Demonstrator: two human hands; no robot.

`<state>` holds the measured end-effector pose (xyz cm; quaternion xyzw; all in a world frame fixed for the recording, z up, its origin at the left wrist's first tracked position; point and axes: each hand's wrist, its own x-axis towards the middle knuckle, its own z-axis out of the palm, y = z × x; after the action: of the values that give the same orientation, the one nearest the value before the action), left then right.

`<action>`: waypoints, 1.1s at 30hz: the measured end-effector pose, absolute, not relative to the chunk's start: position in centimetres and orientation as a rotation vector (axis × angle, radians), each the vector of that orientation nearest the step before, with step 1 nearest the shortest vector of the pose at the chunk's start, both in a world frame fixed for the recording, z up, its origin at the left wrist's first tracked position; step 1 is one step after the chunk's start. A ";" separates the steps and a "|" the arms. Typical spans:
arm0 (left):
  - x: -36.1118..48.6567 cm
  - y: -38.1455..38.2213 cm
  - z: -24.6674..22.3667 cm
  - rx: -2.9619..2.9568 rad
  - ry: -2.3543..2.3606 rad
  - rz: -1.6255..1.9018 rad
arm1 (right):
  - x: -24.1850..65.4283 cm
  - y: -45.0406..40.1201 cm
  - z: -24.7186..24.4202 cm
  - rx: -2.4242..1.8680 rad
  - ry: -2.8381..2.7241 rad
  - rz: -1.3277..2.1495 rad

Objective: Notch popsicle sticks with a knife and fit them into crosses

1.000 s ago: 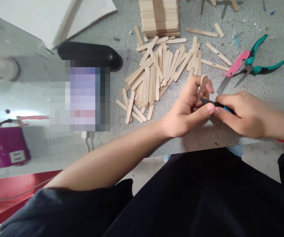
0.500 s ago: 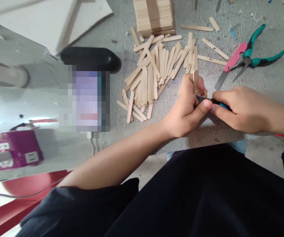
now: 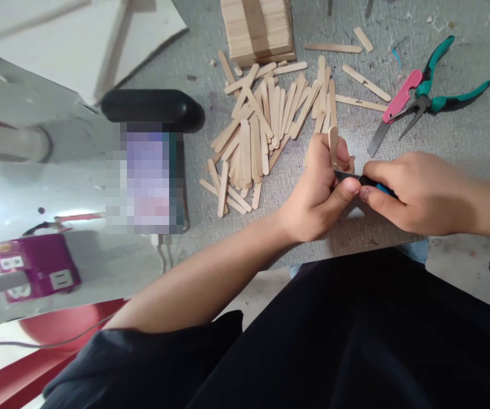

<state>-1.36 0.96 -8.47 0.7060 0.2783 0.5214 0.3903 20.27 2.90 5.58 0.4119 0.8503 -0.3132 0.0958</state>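
Observation:
A wooden craft stick [image 3: 333, 145] stands upright in my left hand [image 3: 315, 199], which is closed around its lower part. My right hand [image 3: 419, 193] grips a knife [image 3: 369, 182] with a black and blue handle. Its blade [image 3: 346, 175] points left and meets the stick near my left fingers; the exact contact is partly hidden. My left thumb presses close below the blade, and my right thumb is beside it. Just beyond the hands lies a loose pile of craft sticks [image 3: 247, 147].
Pliers with teal handles [image 3: 424, 102] and a pink-handled folding knife [image 3: 403, 96] lie at the right. Notched sticks [image 3: 366, 83] are nearby. At the back is a banded bundle of sticks [image 3: 277, 31]. A black case [image 3: 153, 108], blurred phone [image 3: 149, 182] and purple power strip [image 3: 42, 264] are leftward.
The whole view has shifted slightly. Both hands keep nearly the same hold on the stick and the knife, with the blade still against the stick.

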 end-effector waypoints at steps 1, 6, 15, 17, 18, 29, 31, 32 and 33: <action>-1.4 1.0 -8.5 1.782 0.668 1.317 | 20.3 2.8 5.5 1.219 2.526 -0.924; -1.5 1.3 -8.5 1.706 0.553 1.309 | 20.4 2.7 5.4 1.219 2.534 -0.919; -1.5 1.2 -8.3 1.653 0.447 1.281 | 20.4 2.8 5.3 1.156 2.562 -0.949; -1.6 1.1 -8.2 1.621 0.432 1.268 | 20.4 2.8 5.3 1.149 2.567 -0.935; -1.6 1.0 -8.2 1.605 0.435 1.264 | 20.5 2.8 5.3 1.145 2.567 -0.928; -1.6 0.6 -8.8 1.639 0.502 1.266 | 20.3 2.4 5.6 1.151 2.568 -0.901; -1.5 0.6 -8.9 1.631 0.499 1.282 | 20.3 2.4 5.7 1.159 2.567 -0.895; -1.4 0.6 -9.0 1.623 0.498 1.283 | 20.3 2.4 5.7 1.164 2.566 -0.895; -1.4 0.5 -9.0 1.616 0.497 1.281 | 20.3 2.3 5.7 1.165 2.564 -0.899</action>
<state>-1.42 0.54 -8.96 0.6647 0.2046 0.5270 0.4885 20.30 2.35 5.73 0.3924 0.8636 -0.3029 0.0924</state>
